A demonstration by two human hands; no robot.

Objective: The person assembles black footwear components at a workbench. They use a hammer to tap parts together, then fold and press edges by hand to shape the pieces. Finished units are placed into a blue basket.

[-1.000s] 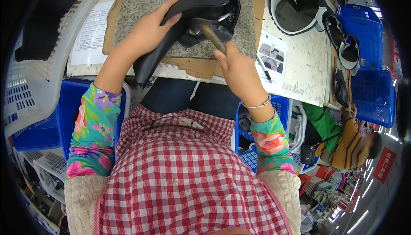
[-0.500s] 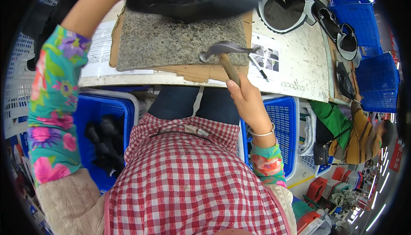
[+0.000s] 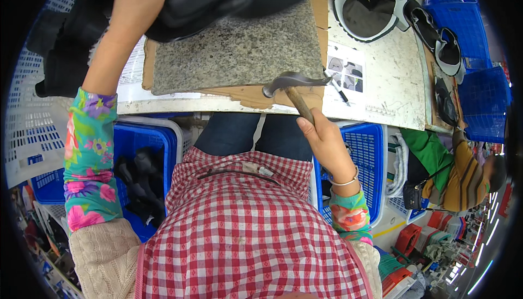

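Note:
My left hand [image 3: 140, 2] is closed on the edge of a black leather shoe upper [image 3: 201, 5], raised at the top of the view and smeared by motion. The upper hides the far part of a speckled stone slab [image 3: 234, 54], which lies on brown cardboard [image 3: 245, 93]. In my right hand [image 3: 327, 141] is a claw hammer [image 3: 297, 98], gripped by its wooden handle. The hammer's metal head hangs over the slab's near right corner, apart from the upper. A pen [image 3: 339, 89] lies just beyond the claw, on a printed sheet [image 3: 354, 62].
Grey-and-white shoe uppers [image 3: 348, 24] stand along the right of the white table [image 3: 392, 81]. Blue baskets [image 3: 163, 135] sit below its front edge, the left one holding black pieces. More black pieces [image 3: 68, 48] rest at far left. Another person [image 3: 466, 174] works at far right.
My left hand has drawn the black upper leftward, uncovering more of the slab's far right. My right hand still holds the hammer, slightly lower in view. The whole view has shifted a little.

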